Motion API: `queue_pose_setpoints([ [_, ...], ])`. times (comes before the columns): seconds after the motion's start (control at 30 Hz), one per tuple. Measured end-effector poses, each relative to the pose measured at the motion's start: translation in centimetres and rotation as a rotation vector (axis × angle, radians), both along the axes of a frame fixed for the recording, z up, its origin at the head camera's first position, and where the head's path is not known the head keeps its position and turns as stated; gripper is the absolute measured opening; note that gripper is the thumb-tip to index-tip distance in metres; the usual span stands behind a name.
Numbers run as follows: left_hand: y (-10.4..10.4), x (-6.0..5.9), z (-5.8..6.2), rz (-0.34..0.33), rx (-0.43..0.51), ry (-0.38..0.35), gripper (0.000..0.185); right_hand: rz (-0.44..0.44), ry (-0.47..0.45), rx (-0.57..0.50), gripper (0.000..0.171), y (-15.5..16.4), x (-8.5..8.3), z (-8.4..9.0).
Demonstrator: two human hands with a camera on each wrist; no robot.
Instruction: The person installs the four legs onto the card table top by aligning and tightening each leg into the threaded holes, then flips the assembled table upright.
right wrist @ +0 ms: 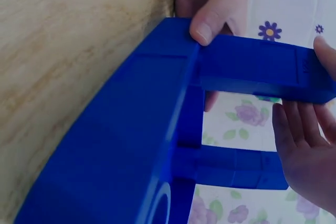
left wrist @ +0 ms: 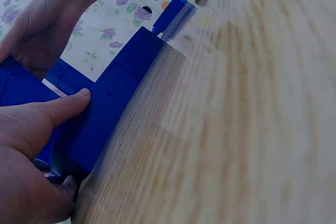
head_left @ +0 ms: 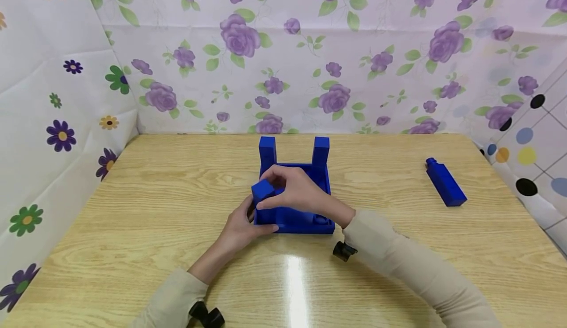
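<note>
A blue square tabletop (head_left: 305,229) with raised rims lies upside down before me. At its near left corner stands a blue square leg (head_left: 263,190), its foot meeting the corner in the right wrist view. My right hand (head_left: 303,190) pinches this leg near its upper end between thumb and fingers. My left hand (head_left: 239,227) grips the same corner, with the thumb (left wrist: 73,103) along the near rim and the fingers around the outer side. Two more legs, a left one (head_left: 267,151) and a right one (head_left: 321,151), stand upright at the far corners. A round socket (head_left: 321,219) shows at the near right corner.
A loose blue leg (head_left: 445,184) with a threaded end lies on the wooden table (head_left: 381,170) to the right. Flowered cloth (head_left: 292,72) hangs behind the table, and patterned sheets (head_left: 57,97) border its sides. Dark wrist cameras (head_left: 343,251) sit on both sleeves.
</note>
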State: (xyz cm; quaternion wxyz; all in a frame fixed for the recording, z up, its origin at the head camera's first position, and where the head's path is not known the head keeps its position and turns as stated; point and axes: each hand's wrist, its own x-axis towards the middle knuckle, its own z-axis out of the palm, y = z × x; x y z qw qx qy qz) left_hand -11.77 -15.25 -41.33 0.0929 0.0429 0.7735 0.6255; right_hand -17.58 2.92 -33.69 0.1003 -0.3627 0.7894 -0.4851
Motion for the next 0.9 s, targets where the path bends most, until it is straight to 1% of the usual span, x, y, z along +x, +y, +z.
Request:
queue_pose_setpoints([
  [0.27,0.1,-0.1,0.0,0.007,-0.023,0.009,0.097,-0.110,0.163,0.011,0.037,-0.7,0.8,-0.4],
  [0.4,0.1,-0.1,0.0,0.001,-0.010,0.012,0.092,-0.150,0.262,0.012,0.035,-1.1,1.1,-0.6],
  [0.5,0.0,0.0,0.0,-0.002,-0.010,0.014,0.088,-0.174,0.311,0.006,0.034,-1.4,1.3,-0.7],
  [0.6,0.0,0.0,0.0,0.007,-0.023,0.011,0.087,-0.201,0.333,0.013,0.032,-1.6,1.6,-0.6],
  [0.7,0.1,0.1,0.1,0.018,-0.032,0.006,0.086,-0.229,0.330,0.024,0.030,-1.7,1.9,-0.7],
  [0.9,0.1,0.2,0.1,0.022,-0.040,0.006,0.083,-0.280,0.284,0.037,0.028,-2.1,2.5,-0.5],
])
